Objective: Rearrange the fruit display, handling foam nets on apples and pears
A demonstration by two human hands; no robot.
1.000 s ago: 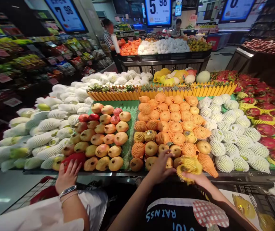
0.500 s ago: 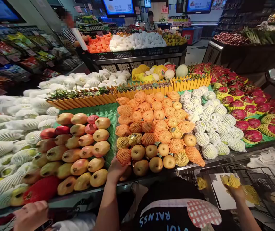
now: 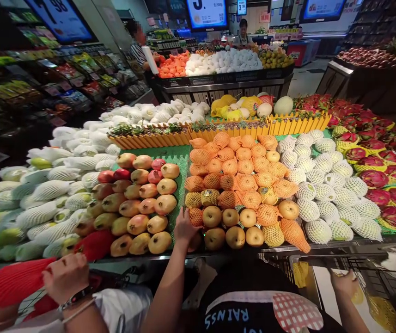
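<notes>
My left hand (image 3: 184,226) reaches to the front row of the fruit stand and curls over a brown pear (image 3: 197,241), next to a pear in an orange net (image 3: 195,216). Bare brown pears (image 3: 235,236) lie just to its right. Down in the shopping cart (image 3: 374,270) at the lower right, my right hand (image 3: 344,283) is closed on a yellow foam net (image 3: 357,294), of which only a little shows. A second yellow net (image 3: 300,273) hangs at the cart's near corner.
Another person's hand (image 3: 65,277) with a bracelet grips a red foam net (image 3: 14,281) at the lower left. Mangoes (image 3: 138,203), white-netted fruit (image 3: 322,185) and dragon fruit (image 3: 385,185) fill the stand. Two people stand at the far displays.
The view swung back left. My left hand slid slightly up over the front pear. My right hand sank lower into the cart with the yellow net. The other person's hand rose, holding a red net.
</notes>
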